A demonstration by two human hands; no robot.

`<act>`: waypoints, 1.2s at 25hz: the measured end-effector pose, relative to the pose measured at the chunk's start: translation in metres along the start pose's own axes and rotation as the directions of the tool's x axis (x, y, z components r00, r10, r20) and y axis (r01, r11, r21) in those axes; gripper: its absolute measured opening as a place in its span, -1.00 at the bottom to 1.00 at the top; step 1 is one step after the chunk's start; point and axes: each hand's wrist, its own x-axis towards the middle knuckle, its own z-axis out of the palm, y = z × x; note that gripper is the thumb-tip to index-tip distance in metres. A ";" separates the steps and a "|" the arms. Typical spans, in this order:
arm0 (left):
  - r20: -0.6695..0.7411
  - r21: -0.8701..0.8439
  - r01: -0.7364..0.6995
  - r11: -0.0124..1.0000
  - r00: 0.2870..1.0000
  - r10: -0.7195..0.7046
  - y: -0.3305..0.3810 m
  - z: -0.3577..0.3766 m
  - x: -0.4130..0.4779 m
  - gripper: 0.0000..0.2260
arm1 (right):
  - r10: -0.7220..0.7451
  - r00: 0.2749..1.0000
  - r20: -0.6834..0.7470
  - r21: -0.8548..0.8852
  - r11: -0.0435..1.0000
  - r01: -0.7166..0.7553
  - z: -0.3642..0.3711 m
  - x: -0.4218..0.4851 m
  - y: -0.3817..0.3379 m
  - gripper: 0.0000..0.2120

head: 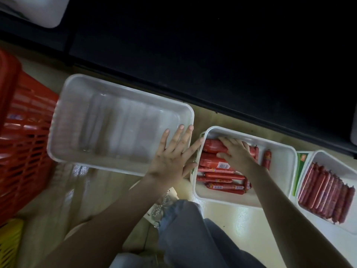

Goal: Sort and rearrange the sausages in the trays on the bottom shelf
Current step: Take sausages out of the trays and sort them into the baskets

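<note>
Three white trays sit on the pale floor (241, 219) in front of the dark shelf unit (212, 55). The left hand (170, 157) is spread wide, fingers straight, pressed flat on the near right corner of the large empty tray (116, 122). The right hand (236, 151) lies flat over the red sausages (218, 175) piled at the left of the middle tray (280, 171) – fingers extended, pinching nothing. One sausage (267, 159) lies apart, beside the wrist. The right tray (332, 161) holds a neat row of darker sausages (324, 192). A red basket (21, 142) crowds the empty tray's left side, and a denim-clad knee (189, 229) juts up between the arms.
</note>
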 end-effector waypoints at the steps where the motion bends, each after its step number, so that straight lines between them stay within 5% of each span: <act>1: -0.010 -0.008 0.006 1.000 1.000 -0.006 -0.002 -0.001 -0.001 -0.40 | -0.018 1.000 -0.014 -0.032 0.999 0.017 -0.001 0.000 0.001 -0.39; 7: 0.017 -0.059 -0.002 0.998 1.000 0.003 -0.004 -0.011 0.004 -0.36 | -0.087 0.995 0.046 -0.276 0.956 0.096 -0.017 -0.003 -0.012 -0.42; 9: 0.036 -0.103 0.009 0.995 0.999 -0.005 -0.003 -0.016 0.008 -0.34 | -0.066 0.998 0.023 -0.214 0.974 0.070 -0.024 -0.016 -0.019 -0.42; 12: 0.094 -0.314 0.143 0.939 0.988 -0.119 0.003 -0.021 0.011 -0.14 | -0.162 0.899 -0.407 -0.038 0.986 0.160 -0.025 -0.050 -0.035 -0.48; 14: 0.164 -0.536 0.216 0.816 0.975 -0.151 0.013 -0.032 0.017 -0.05 | -0.216 0.688 -0.693 -0.041 0.965 0.261 -0.033 -0.063 -0.055 -0.57; 17: 0.237 -0.914 0.290 0.284 0.949 -0.209 0.026 -0.059 0.023 -0.34 | -0.183 0.556 -0.811 0.063 0.917 0.393 -0.057 -0.068 -0.104 -0.58; 19: 0.328 -0.927 0.370 0.059 0.879 -0.345 0.022 -0.069 0.027 -0.49 | -0.122 0.625 -0.771 0.255 0.840 0.479 -0.067 -0.069 -0.126 -0.52; 21: 0.363 -0.911 0.411 0.028 0.832 -0.420 0.013 -0.070 0.029 -0.58 | -0.083 0.738 -0.670 0.455 0.739 0.496 -0.065 -0.067 -0.122 -0.50; 23: 0.458 -0.885 0.451 -0.118 0.794 -0.399 0.003 -0.069 0.027 -0.61 | -0.017 0.822 -0.570 0.525 0.762 0.379 -0.047 -0.064 -0.092 -0.50; 26: 0.600 -0.797 0.491 -0.352 0.717 -0.355 -0.010 -0.068 0.020 -0.71 | -0.008 0.952 -0.305 0.230 0.970 0.082 0.000 -0.055 -0.030 -0.39; 28: 0.653 -0.752 0.524 -0.400 0.675 -0.343 -0.018 -0.065 0.012 -0.73 | -0.047 0.991 -0.125 -0.011 0.999 0.046 0.027 -0.048 -0.011 -0.37; 30: 0.677 -0.733 0.556 -0.392 0.647 -0.350 -0.024 -0.064 0.004 -0.66 | -0.038 0.995 -0.090 -0.087 0.996 0.030 0.032 -0.038 -0.008 -0.45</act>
